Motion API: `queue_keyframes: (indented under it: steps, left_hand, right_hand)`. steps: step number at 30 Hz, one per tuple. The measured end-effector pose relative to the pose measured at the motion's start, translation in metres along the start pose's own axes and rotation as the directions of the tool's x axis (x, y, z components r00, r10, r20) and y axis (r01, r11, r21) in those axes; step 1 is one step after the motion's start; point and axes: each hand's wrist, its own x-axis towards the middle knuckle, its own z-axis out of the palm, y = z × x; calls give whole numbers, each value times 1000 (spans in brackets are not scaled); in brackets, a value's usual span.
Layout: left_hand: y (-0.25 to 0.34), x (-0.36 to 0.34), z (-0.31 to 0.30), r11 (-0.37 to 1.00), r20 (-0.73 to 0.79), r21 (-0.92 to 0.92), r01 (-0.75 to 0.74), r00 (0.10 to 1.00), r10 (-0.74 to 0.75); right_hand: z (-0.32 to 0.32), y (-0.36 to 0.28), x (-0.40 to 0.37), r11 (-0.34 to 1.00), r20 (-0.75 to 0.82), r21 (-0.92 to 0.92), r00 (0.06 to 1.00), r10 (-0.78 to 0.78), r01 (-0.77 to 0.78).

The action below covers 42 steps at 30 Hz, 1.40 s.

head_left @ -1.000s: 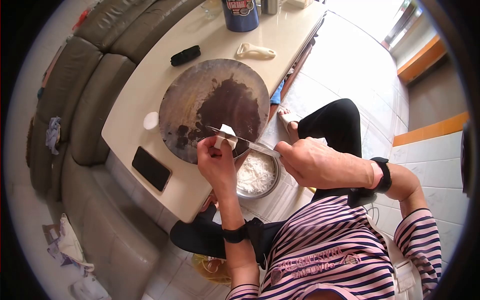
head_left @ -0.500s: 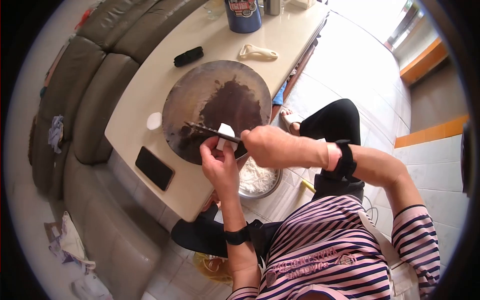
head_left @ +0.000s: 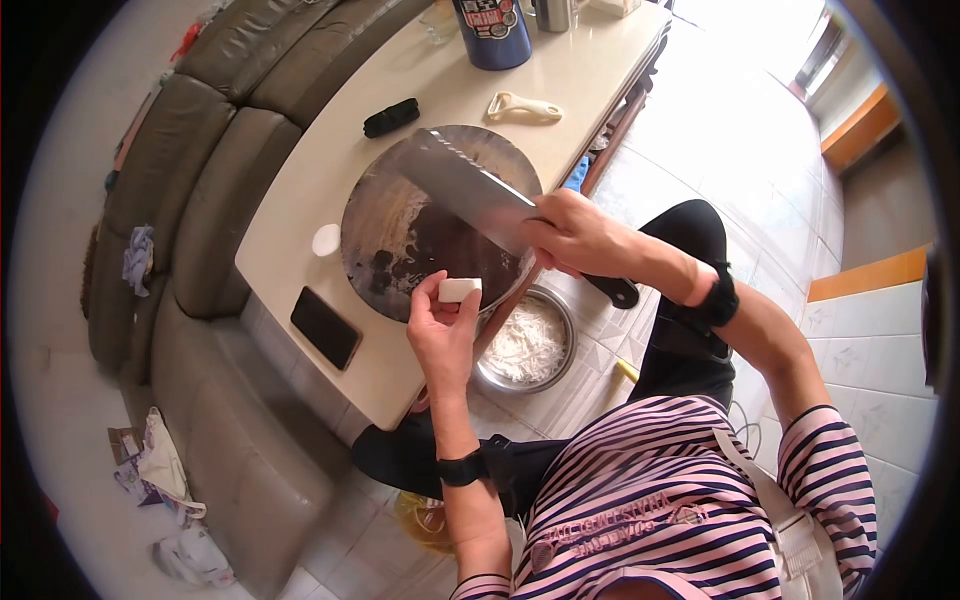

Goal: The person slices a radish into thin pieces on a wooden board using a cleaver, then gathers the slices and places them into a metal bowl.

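Observation:
A broad cleaver [head_left: 470, 185] with a black handle is gripped in my right hand [head_left: 572, 232]. Its blade is raised over the round, dark-stained cutting board [head_left: 385, 235], tip toward the far left. My left hand [head_left: 443, 325] pinches a white block of peeled vegetable [head_left: 460, 290], perhaps radish, between thumb and fingers at the board's near edge. Blade and block are apart. Below the table edge, on the floor, a metal bowl [head_left: 568, 345] holds white shreds [head_left: 520, 345]. A thin white round slice [head_left: 326, 240] lies on the table left of the board.
On the cream table [head_left: 290, 265] are a black phone [head_left: 325, 328], a dark bundled item [head_left: 391, 118], a white peeler [head_left: 523, 107] and a blue canister [head_left: 494, 35]. A grey leather sofa [head_left: 225, 390] runs along the left.
The cleaver has lifted off the white block and swung up over the board, its broad side now showing. My left hand has turned the block and brought it slightly nearer the board's edge.

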Motion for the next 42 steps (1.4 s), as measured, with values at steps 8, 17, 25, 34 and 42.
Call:
queue_keyframes:
  steps: [8,17,25,34,42]
  left_hand:
    - [14,2,12,942,-110,336,-8,993,47]
    - [23,-1,29,881,-85,424,-210,959,269]
    - [11,-6,14,984,-86,172,37,996,-23]
    - [1,-5,24,981,-185,-8,-192,965,188]
    - [1,-12,20,971,-157,-212,-114,984,81]
  right_hand:
    - [-9,24,-70,977,-90,128,979,184,-172]
    - [6,31,-81,973,-30,132,980,196,-191]
    - [12,30,-78,988,17,26,988,152,-153]
    - [15,28,-80,991,-27,4,991,131,-131]
    - [20,30,-84,988,-30,-7,988,152,-152]
